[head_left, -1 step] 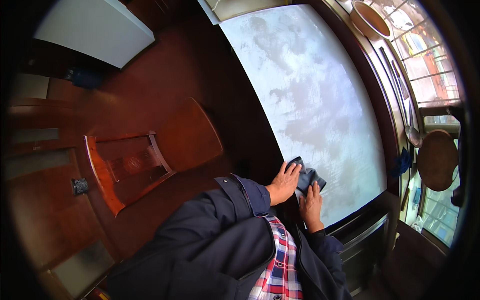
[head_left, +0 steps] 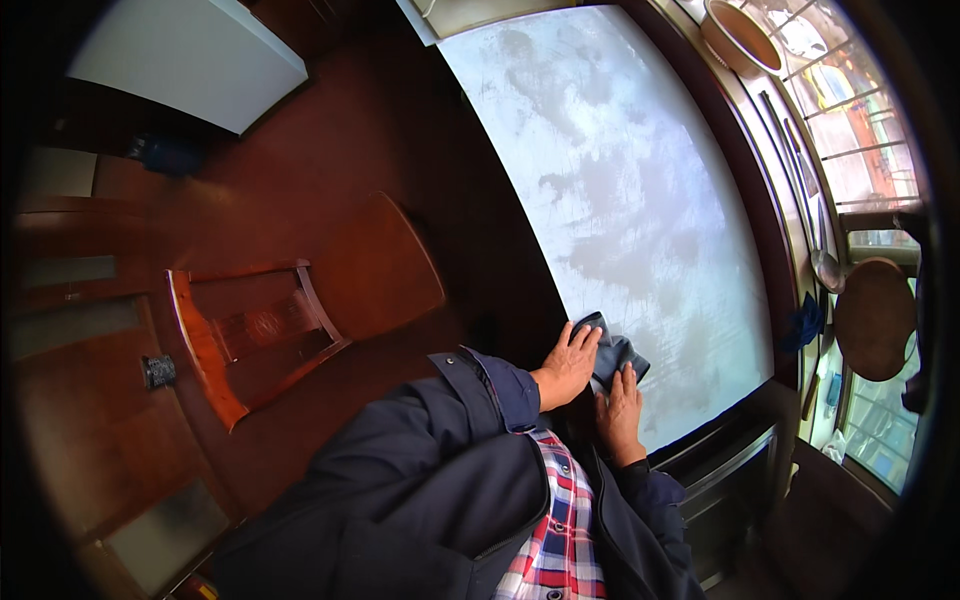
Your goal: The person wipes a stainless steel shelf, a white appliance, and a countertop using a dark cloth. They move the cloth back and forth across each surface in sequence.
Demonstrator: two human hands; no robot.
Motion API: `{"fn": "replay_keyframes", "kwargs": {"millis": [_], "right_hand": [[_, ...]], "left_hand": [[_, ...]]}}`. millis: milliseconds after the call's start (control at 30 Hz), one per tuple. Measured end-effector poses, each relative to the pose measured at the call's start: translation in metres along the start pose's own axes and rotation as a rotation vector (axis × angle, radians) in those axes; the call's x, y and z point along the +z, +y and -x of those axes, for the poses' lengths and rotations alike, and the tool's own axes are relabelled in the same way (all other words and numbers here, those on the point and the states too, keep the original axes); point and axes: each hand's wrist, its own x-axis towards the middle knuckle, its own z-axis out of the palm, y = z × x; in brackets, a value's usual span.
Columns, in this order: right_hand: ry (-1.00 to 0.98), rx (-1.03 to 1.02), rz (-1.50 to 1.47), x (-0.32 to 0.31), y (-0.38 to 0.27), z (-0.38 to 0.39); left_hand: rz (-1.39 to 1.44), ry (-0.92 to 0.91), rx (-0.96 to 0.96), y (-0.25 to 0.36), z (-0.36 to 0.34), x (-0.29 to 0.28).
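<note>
A dark grey cloth (head_left: 620, 360) lies bunched in folds on the near left corner of a pale, glossy tabletop (head_left: 640, 250) mottled with grey patches. My left hand (head_left: 567, 367) rests at the cloth's left edge with its fingers stretched out. On the near side of the cloth is my right hand (head_left: 621, 413), its fingers extended and their tips touching the folds. Both palms face down, and the thumbs are mostly hidden.
A wooden chair (head_left: 380, 270) stands on the reddish-brown floor at left. Along the window side are a round basin (head_left: 740, 40), a metal ladle (head_left: 826, 270), a round wooden board (head_left: 875, 320) and a blue object (head_left: 804, 325). A dark appliance (head_left: 735, 470) sits beside my right forearm.
</note>
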Motion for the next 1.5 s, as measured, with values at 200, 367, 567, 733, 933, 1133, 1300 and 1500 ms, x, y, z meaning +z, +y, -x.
{"fn": "replay_keyframes", "kwargs": {"millis": [200,367,567,733,933,1133,1300,1500], "right_hand": [[0.047,-0.042,-0.032,-0.004,0.000,0.007],[0.056,-0.083,-0.007,-0.007,0.008,0.006],[0.070,-0.109,-0.034,-0.003,0.013,0.006],[0.073,-0.111,-0.041,0.002,0.017,0.002],[0.150,-0.151,-0.001,0.009,0.015,0.004],[0.205,-0.155,0.027,0.018,0.019,0.008],[0.278,-0.164,0.022,0.023,0.017,0.012],[0.280,-0.109,0.013,0.025,0.007,0.016]], "left_hand": [[0.034,0.044,-0.052,0.006,0.002,0.007],[-0.025,0.059,-0.093,0.013,0.000,0.006],[-0.007,-0.009,-0.123,0.018,0.000,-0.001],[0.038,-0.007,-0.108,0.015,0.000,0.000],[-0.007,-0.089,-0.099,0.018,0.000,-0.002],[-0.126,-0.138,-0.081,0.017,-0.003,0.000],[-0.150,-0.172,-0.057,0.013,-0.004,0.001],[-0.150,-0.270,-0.017,0.013,-0.006,-0.007]]}}
